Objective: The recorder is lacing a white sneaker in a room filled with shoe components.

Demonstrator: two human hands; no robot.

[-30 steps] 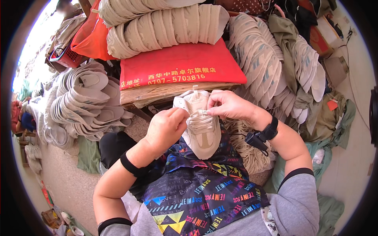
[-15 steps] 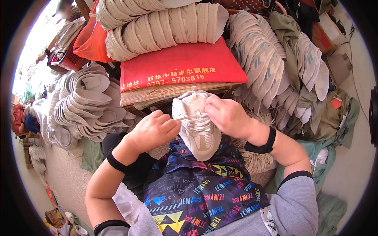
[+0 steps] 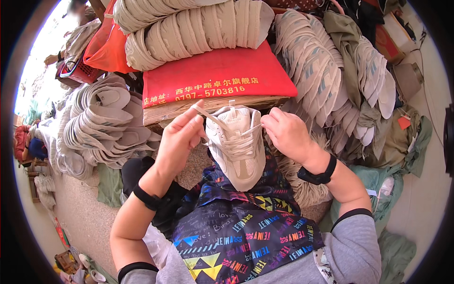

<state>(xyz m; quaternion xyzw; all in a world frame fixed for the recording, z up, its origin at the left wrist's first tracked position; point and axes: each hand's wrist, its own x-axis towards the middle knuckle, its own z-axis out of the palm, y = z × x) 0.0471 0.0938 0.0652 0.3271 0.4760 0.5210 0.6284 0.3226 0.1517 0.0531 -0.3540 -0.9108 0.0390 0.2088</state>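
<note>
Shoe (image 3: 236, 146): off-white, with a beige mesh toe.
Laces (image 3: 215, 120): white.
Apron (image 3: 246, 227): black, scattered with multicoloured lettering, yellow triangles and blue stripes.
Sleeves (image 3: 350, 246): grey with black cuffs.
Wristbands (image 3: 319, 176): black, on both wrists.
Red bag (image 3: 217, 71): bright red, with yellow printed characters.
Stacked shoe uppers (image 3: 198, 28): pale beige, with faint grey stripes.
Insole piles (image 3: 101, 123): light grey-white.
Basket (image 3: 82, 71): red.
Cloth at right (image 3: 402, 142): dull green.
Floor (image 3: 75, 213): beige.
</note>
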